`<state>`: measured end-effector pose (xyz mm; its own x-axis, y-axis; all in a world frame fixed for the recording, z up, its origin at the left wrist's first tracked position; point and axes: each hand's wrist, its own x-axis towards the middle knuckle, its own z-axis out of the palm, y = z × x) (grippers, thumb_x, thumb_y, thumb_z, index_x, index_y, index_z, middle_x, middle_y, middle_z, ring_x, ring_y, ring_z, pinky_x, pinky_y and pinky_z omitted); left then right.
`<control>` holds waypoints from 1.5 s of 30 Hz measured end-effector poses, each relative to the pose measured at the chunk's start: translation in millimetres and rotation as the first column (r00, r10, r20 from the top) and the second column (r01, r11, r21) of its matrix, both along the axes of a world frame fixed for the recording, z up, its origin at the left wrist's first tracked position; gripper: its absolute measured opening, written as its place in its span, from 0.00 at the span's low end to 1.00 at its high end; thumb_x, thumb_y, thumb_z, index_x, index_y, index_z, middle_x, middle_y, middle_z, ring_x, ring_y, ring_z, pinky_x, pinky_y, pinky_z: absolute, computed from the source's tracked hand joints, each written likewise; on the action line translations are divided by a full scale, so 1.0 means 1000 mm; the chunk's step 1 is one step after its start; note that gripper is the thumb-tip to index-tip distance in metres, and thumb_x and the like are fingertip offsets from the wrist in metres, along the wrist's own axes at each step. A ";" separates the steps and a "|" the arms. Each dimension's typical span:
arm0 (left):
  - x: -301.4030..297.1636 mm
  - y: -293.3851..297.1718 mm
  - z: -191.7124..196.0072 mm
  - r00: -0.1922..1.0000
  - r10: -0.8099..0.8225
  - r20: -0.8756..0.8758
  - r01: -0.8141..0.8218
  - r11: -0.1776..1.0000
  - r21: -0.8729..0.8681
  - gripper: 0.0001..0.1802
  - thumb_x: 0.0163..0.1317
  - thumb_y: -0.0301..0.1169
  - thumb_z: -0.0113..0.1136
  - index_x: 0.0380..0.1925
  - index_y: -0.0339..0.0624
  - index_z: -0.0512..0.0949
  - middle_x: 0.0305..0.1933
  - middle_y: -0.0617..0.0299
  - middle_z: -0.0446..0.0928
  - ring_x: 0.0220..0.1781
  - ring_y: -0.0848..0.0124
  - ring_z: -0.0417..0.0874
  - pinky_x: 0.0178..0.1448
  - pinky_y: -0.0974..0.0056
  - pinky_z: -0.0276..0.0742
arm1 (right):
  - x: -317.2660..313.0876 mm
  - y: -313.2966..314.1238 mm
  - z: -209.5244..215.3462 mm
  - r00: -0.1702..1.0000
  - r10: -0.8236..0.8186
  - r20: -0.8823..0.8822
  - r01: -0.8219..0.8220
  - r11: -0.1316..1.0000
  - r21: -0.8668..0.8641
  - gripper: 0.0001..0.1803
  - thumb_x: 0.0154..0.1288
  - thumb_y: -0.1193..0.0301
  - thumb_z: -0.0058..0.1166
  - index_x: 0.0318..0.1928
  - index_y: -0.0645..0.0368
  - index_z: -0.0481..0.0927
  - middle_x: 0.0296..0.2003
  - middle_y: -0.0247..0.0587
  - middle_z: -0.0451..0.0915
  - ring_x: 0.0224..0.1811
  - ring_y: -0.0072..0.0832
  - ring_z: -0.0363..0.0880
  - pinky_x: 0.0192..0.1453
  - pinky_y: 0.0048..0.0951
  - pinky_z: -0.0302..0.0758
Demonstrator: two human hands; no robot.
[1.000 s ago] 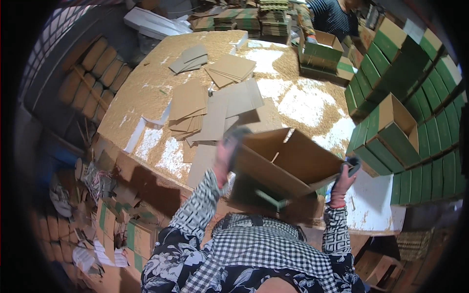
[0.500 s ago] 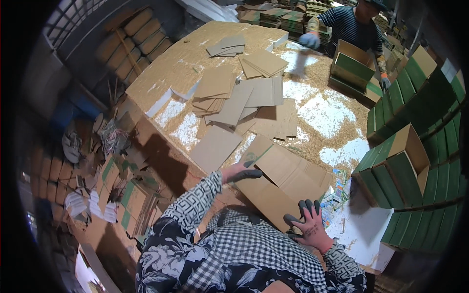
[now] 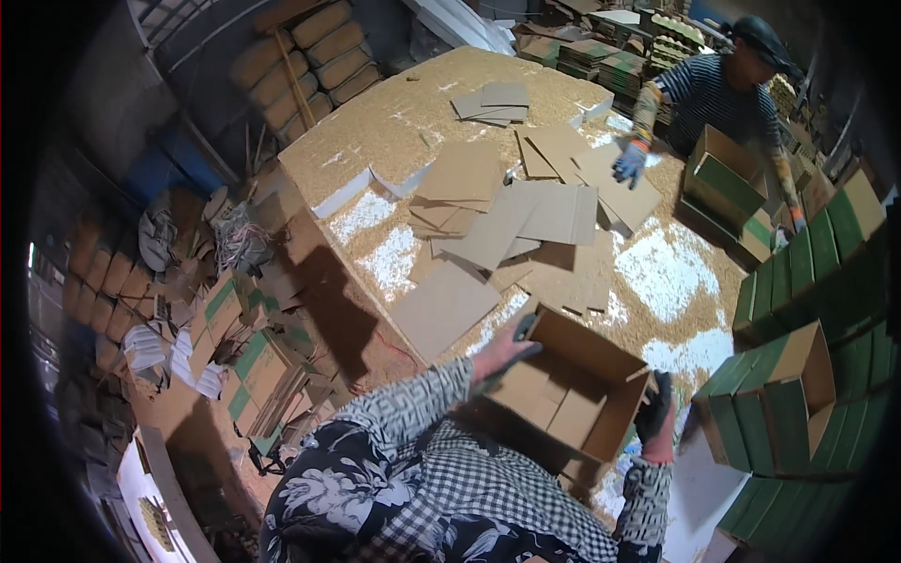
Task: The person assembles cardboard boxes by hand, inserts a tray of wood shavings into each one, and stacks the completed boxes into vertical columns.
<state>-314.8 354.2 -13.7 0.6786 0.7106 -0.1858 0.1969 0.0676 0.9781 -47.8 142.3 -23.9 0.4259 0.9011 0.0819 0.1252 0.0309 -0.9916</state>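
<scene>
An open cardboard box (image 3: pixel 584 353) is between my hands at the near side of the table, its opening tilted up toward me. My left hand (image 3: pixel 507 353), in a pink and dark glove, grips the box's left wall near the far corner. On the right wall, my right hand (image 3: pixel 657 417) in a matching glove has its dark fingers bent around the edge. Just beyond the box lie loose flat cardboard sheets (image 3: pixel 446 314), some overlapping in a pile.
Green and brown cartons (image 3: pixel 793 253) stand in rows along the right. Across the table, a co-worker (image 3: pixel 709 98) reaches a gloved hand over cardboard sheets, beside a green box (image 3: pixel 723 178). Flattened cartons (image 3: pixel 253 366) lie low at the left. Sawdust-like bits cover the tabletop (image 3: pixel 375 122).
Folded cardboard lying under my hands is now an open box held by its two side walls. The co-worker's hand has come over the sheets, where another sheet now lies. The view has shifted.
</scene>
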 end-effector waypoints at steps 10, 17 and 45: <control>-0.146 0.293 -0.098 0.449 0.810 -0.376 -0.662 0.585 0.469 0.43 0.58 0.57 0.48 0.59 0.29 0.57 0.58 0.39 0.64 0.60 0.48 0.65 0.63 0.50 0.58 | -0.054 0.065 0.034 0.704 -0.037 0.709 0.503 0.730 -0.462 0.50 0.46 0.70 0.65 0.67 0.61 0.49 0.66 0.49 0.55 0.67 0.53 0.51 0.70 0.41 0.52; -0.202 0.506 -0.159 0.279 0.912 -0.301 -0.757 0.401 0.516 0.45 0.52 0.61 0.55 0.62 0.44 0.59 0.54 0.41 0.70 0.51 0.56 0.74 0.58 0.54 0.66 | -0.051 0.088 0.058 0.400 0.308 0.863 0.639 0.581 -0.503 0.45 0.40 0.66 0.69 0.62 0.50 0.63 0.57 0.54 0.63 0.59 0.50 0.61 0.62 0.48 0.59; -0.130 0.092 0.108 0.903 0.355 0.242 -0.423 0.632 0.649 0.31 0.52 0.24 0.63 0.56 0.30 0.63 0.57 0.50 0.68 0.57 0.62 0.72 0.61 0.60 0.68 | -0.052 0.071 0.041 0.959 -0.128 -0.252 0.140 0.990 0.031 0.29 0.64 0.57 0.47 0.60 0.61 0.65 0.44 0.49 0.77 0.35 0.28 0.78 0.39 0.25 0.76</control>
<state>-444.9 445.9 93.8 0.2978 0.8182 0.4918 0.2252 -0.5608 0.7967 -99.7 213.0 17.1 0.5546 0.8321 -0.0006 -0.1192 0.0787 -0.9897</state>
